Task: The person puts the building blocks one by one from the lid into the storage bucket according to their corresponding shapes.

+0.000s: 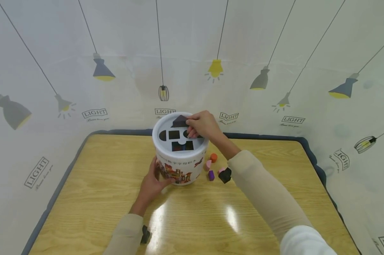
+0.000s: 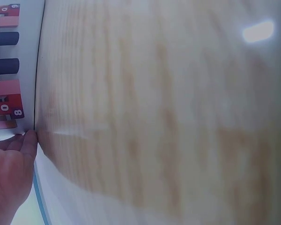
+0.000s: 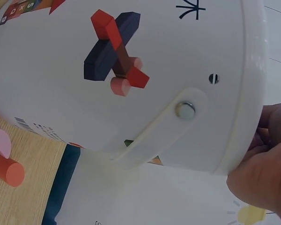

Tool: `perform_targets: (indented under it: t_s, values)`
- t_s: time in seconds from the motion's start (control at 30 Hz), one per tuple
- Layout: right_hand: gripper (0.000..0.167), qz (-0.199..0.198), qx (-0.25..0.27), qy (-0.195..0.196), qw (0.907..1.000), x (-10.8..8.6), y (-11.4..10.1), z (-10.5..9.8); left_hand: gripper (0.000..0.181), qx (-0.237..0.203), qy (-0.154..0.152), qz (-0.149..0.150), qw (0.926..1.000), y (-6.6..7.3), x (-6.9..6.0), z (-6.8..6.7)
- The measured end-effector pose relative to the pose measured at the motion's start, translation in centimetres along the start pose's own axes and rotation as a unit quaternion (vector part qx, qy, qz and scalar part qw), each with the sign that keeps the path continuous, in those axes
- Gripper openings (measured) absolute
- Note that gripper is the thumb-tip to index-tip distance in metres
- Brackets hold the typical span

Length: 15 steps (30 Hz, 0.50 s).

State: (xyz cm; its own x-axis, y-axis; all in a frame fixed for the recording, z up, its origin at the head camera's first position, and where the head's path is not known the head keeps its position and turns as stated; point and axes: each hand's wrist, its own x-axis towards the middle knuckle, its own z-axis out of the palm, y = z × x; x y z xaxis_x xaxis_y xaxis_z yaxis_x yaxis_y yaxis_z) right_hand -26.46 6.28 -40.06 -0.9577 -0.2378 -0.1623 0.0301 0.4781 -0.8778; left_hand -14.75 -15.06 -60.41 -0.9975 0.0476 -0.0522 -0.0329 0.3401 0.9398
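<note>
A white bucket point(image 1: 179, 170) with printed blocks stands upright on the table; its white lid point(image 1: 196, 143) has several dark shaped openings. My left hand point(image 1: 151, 187) grips the bucket's lower left side, thumb at the front. Above the lid, my right hand point(image 1: 205, 124) pinches a dark triangular block point(image 1: 179, 121) at the lid's far side; how far it sits in an opening I cannot tell. In the left wrist view my left hand point(image 2: 11, 176) touches the bucket's base point(image 2: 29, 65). The right wrist view shows my right hand point(image 3: 267, 164) by the bucket's rim point(image 3: 253, 89), its fingertips hidden.
Right of the bucket lie an orange cylinder point(image 1: 213, 157), a pink piece point(image 1: 208, 164), a purple block point(image 1: 211, 175) and dark pieces point(image 1: 225, 175). Another dark piece point(image 1: 145, 234) lies beside my left sleeve. A lamp-patterned covering point(image 1: 192, 46) rises behind the wooden table point(image 1: 93, 198).
</note>
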Motion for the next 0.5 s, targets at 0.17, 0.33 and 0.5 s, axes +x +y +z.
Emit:
perform_targets:
  t_s: [0.17, 0.33, 0.5]
  values:
    - [0.029, -0.002, -0.01, -0.002, 0.9999, 0.12, 0.04, 0.04, 0.116, 0.0, -0.002, -0.004, 1.0, -0.14, -0.01, 0.0]
    - [0.029, 0.008, -0.003, 0.004, 1.0, 0.16, -0.01, 0.08, 0.116, -0.001, -0.004, -0.004, 1.0, -0.22, 0.11, -0.02]
    - [0.03, 0.021, 0.008, 0.017, 0.9996, -0.06, -0.11, -0.14, 0.116, 0.002, -0.004, -0.003, 1.0, -0.14, 0.18, -0.05]
